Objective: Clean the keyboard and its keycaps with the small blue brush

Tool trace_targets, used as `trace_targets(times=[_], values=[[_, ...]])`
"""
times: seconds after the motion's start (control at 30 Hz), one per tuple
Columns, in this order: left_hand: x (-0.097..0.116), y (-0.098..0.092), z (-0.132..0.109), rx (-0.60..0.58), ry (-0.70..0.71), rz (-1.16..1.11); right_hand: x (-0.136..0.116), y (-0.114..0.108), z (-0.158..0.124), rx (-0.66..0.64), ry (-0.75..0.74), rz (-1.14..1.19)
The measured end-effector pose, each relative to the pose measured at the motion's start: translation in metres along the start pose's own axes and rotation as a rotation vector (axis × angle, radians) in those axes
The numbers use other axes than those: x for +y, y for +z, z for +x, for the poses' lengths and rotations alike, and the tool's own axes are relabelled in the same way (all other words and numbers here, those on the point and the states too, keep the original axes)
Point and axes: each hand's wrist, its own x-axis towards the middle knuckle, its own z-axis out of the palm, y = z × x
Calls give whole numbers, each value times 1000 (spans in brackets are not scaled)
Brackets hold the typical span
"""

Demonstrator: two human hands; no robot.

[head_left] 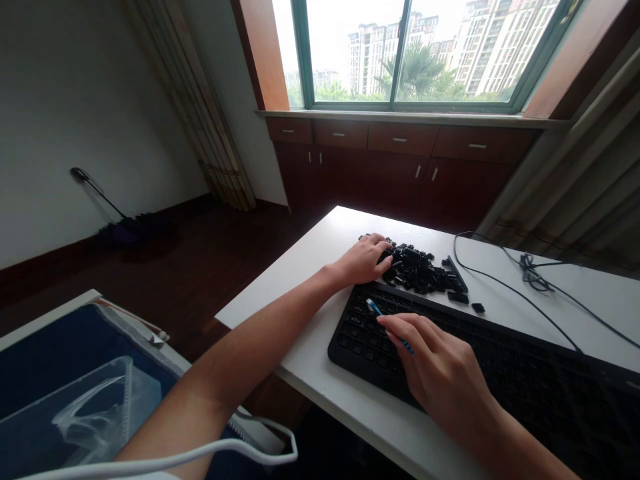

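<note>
We have the black keyboard (361, 331) lying along the near side of the white desk (295, 287), its left end short of the desk's left corner and the rest running off to the right, partly beneath our right hand (444, 360). That hand is closed in a pinch, thumb and fingertips together on a slim blue brush (374, 307). The brush's pale head points to the far left, over the left part of the keyboard; whether the bristles touch it, we cannot tell. The lower end of the handle shows below our fingers, just above the near rows.

Our left hand (367, 259) reaches across to the far side of the keyboard, just beyond its far left corner. It is partly open, palm down, the thumb apart from the curved fingers, and it rests at the left edge of a heap of loose black keycaps (417, 270). The fingertips are partly lost against the dark pieces, so we cannot tell whether one is held under them.

The heap spreads to the right of that hand, along the keyboard's far edge. One single keycap (478, 308) sits apart at its right, near the keyboard. Farther right, a black cable (536, 275) lies on the desk, partly bundled.
</note>
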Motion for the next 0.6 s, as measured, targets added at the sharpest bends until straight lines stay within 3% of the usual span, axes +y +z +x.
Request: trace_targets(times=[0.17, 0.5, 0.6], values=[[0, -1, 0, -7, -4, -10, 0, -1, 0, 30, 30, 0], [1, -2, 0, -8, -6, -10, 4, -2, 5, -42, 315, 204], [1, -2, -1, -2, -7, -11, 7, -2, 4, -24, 265, 138]])
